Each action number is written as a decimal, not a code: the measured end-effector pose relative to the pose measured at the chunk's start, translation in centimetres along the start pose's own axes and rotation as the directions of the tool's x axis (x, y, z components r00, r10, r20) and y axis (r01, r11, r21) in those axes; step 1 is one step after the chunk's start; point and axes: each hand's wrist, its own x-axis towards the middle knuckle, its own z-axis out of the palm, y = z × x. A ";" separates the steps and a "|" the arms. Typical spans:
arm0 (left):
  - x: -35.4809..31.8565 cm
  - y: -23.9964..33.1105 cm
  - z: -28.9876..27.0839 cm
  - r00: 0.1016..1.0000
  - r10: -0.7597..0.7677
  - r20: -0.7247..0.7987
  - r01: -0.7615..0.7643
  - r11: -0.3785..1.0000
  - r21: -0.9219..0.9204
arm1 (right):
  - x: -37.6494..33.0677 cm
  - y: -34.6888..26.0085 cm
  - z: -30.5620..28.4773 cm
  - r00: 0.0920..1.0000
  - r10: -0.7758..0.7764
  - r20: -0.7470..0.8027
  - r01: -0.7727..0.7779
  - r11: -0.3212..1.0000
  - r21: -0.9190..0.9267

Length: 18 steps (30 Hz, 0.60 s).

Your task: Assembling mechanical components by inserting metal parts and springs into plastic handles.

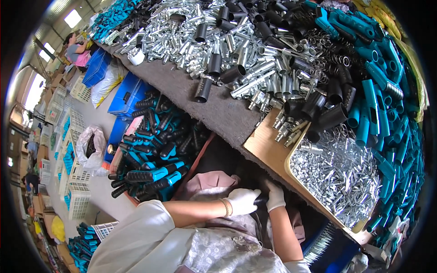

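Hiding most of a black grip (pixel 261 200): two white-gloved hands (pixel 242 201)

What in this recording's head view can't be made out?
All in the head view:
Black ribbed piece: its left end is hidden by the left hand.
Right hand: finger ends lost in shadow beside the table.
Small metal pins: too small to count.
Lower-left teal-and-black handles: cut off by the lower edge.

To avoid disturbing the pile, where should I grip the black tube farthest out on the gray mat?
Probably around the middle of the black tube, coming from the left: its body is cylindrical, bare gray mat borders that side, and another tube crowds its far end.
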 end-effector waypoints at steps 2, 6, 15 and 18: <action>0.7 0.8 0.9 0.994 0.067 -0.086 -0.065 0.998 0.019 | -1.9 -6.7 0.9 0.995 0.055 -0.085 -0.017 0.920 0.391; 2.7 2.0 2.5 0.988 0.057 -0.140 -0.058 0.998 -0.004 | -0.2 -2.6 1.2 0.845 -0.172 -0.506 0.097 0.980 -0.172; 3.2 0.1 5.0 0.981 0.100 -0.166 -0.116 0.989 -0.090 | -1.5 -5.4 1.0 0.927 0.128 -0.352 -0.108 0.991 0.076; 3.4 -0.6 7.0 0.972 0.084 -0.218 -0.107 0.990 -0.093 | -0.6 -3.8 1.0 0.938 -0.030 -0.346 -0.109 0.920 -0.376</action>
